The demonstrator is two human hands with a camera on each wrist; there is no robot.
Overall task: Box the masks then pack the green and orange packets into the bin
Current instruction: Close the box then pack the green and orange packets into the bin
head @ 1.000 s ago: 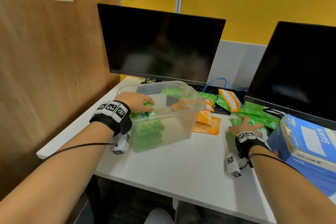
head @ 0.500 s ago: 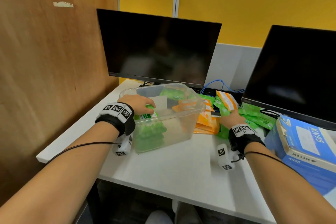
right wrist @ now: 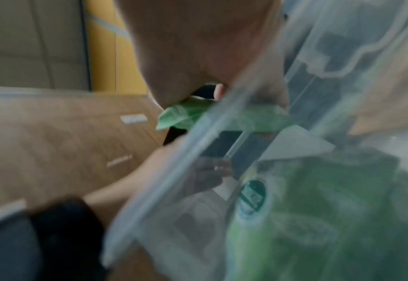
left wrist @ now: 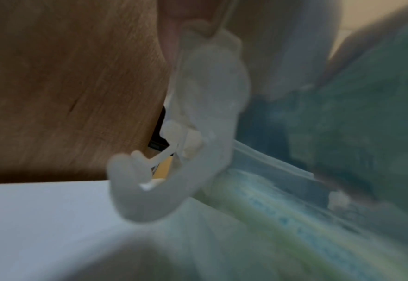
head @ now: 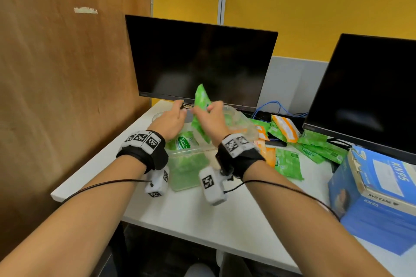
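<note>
My right hand (head: 211, 119) grips a green packet (head: 201, 99) and holds it upright over the clear plastic bin (head: 248, 129). The right wrist view shows that packet (right wrist: 186, 114) pinched under the thumb, just past the bin's wall (right wrist: 222, 152). My left hand (head: 171, 119) hovers over the bin's left side with loose fingers and nothing in it. Green packets (head: 182, 141) lie inside the bin. Loose green packets (head: 289, 163) and orange packets (head: 284, 127) lie on the desk to the right. The left wrist view is blurred and shows the bin's corner (left wrist: 198, 133).
A blue KN95 mask box (head: 378, 191) stands at the desk's right front. Two dark monitors (head: 202, 63) (head: 364, 87) stand behind, with blue cables (head: 272, 108) between them. A wooden panel (head: 67, 74) closes the left side. The white desk (head: 202, 220) ends just before me.
My right hand picked a green packet from the pile on the right and carried it left, up over the bin. My left hand lifted off the packets inside the bin.
</note>
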